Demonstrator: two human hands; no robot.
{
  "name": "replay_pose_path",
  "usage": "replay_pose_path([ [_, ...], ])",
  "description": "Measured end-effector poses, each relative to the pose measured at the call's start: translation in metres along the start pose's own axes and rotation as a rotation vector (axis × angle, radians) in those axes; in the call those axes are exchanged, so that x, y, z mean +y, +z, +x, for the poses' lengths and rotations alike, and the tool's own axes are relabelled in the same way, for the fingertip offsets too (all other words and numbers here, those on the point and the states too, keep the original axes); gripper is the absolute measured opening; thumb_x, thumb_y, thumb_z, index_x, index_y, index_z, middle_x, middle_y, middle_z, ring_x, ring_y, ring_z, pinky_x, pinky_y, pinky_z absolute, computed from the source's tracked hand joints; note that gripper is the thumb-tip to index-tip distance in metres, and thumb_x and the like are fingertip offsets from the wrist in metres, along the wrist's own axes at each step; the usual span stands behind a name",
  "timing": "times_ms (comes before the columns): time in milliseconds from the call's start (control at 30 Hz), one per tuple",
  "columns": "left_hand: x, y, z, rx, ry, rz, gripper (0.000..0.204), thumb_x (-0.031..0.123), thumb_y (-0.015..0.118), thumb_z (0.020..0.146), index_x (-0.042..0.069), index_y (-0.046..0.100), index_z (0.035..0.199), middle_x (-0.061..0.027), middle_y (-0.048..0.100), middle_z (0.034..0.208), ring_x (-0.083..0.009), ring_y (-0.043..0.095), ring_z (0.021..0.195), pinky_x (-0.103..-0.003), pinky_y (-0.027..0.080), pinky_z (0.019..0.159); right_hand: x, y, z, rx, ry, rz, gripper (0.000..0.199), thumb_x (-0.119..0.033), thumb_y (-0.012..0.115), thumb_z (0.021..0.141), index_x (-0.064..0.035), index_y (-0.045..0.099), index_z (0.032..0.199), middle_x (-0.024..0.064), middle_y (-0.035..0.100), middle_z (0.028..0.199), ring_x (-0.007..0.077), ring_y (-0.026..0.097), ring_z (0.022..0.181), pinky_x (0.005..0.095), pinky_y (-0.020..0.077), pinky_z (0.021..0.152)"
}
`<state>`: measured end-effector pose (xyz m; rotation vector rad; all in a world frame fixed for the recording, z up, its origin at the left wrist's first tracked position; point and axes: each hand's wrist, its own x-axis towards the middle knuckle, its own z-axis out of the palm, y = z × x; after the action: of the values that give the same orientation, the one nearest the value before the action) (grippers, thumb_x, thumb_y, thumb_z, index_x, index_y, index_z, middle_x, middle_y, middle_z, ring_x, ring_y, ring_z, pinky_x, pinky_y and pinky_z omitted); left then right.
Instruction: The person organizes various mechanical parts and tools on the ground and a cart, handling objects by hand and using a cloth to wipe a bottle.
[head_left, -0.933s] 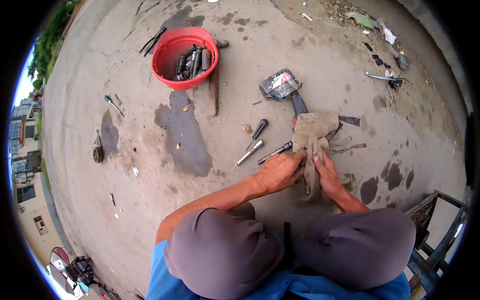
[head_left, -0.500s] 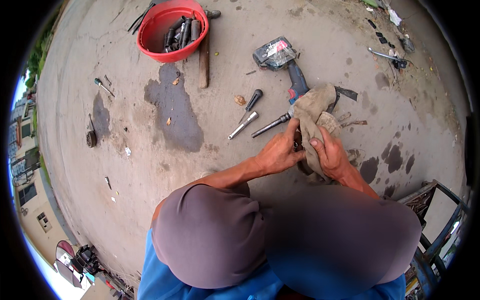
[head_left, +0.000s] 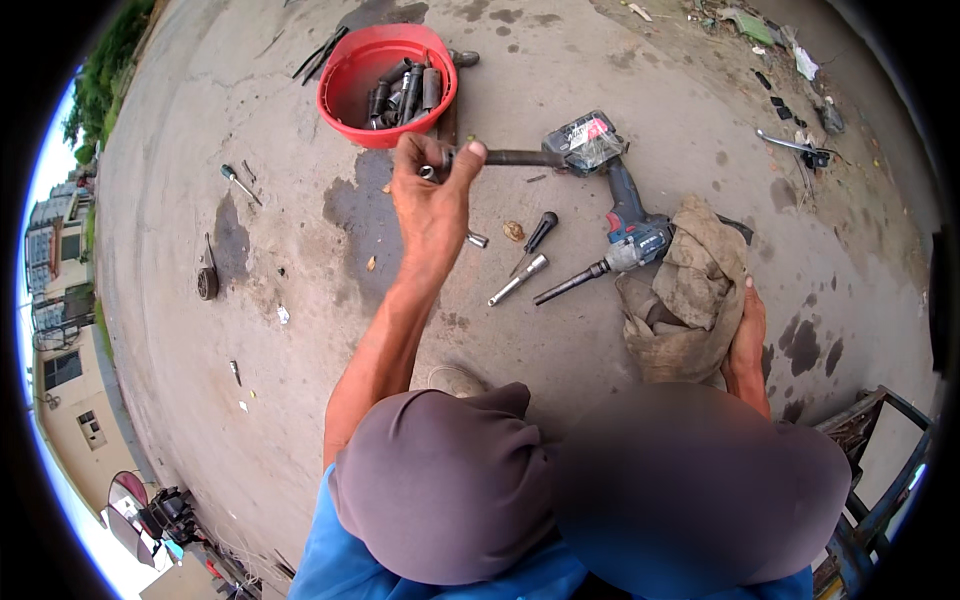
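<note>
My left hand [head_left: 432, 205] is raised above the ground, its fingers closed round a dark metal bar [head_left: 520, 158] that points right, toward the impact wrench [head_left: 637, 243]. A shiny ring-shaped metal end shows at those fingers. Beyond the wrist a chrome end [head_left: 478, 239] peeks out; whether it belongs to the same piece I cannot tell. At the right, my right hand [head_left: 748, 340] grips the edge of a dirty brown rag [head_left: 690, 290], most of its fingers hidden by the cloth. The cordless impact wrench lies beside the rag, a long dark socket on its nose.
A red basin [head_left: 340, 115] of dark sockets stands at the far side, with a hammer [head_left: 463, 58] beside it. A screwdriver [head_left: 541, 230] and a chrome socket wrench [head_left: 520, 280] lie mid-ground. A metal frame [head_left: 890, 440] stands at the lower right.
My left hand has left the rag and swung up and left, now with the dark bar in it. The rag has spread out in my right hand. The whole view has shifted slightly.
</note>
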<state>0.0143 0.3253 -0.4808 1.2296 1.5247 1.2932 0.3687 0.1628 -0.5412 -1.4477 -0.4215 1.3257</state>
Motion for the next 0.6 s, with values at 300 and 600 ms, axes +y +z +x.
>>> replay_pose_path([
  [300,-0.023,-0.019,0.0,-0.6,0.144,1.023,0.028,0.027,0.069,0.088,0.001,0.062,0.094,-0.0205,0.068,0.09,-0.0367,0.067,0.084,-0.043,0.051,0.072,0.01,0.017,-0.007,-0.234,0.174,0.065,0.049,-0.036,0.041,0.105,0.005,0.049,0.131,0.0146,0.06,0.125,0.0211,0.061,0.111,0.0349,0.0488,0.097],
  [600,-0.11,0.025,-0.077,-0.803,0.353,1.098,0.023,0.012,0.06,0.088,0.001,0.051,0.106,-0.0209,0.065,0.083,-0.0384,0.067,0.07,-0.046,0.054,0.064,0.01,0.022,-0.011,-0.378,0.225,0.069,0.047,-0.034,0.039,0.106,0.0038,0.047,0.132,0.013,0.06,0.125,0.0197,0.06,0.111,0.0342,0.049,0.097],
])
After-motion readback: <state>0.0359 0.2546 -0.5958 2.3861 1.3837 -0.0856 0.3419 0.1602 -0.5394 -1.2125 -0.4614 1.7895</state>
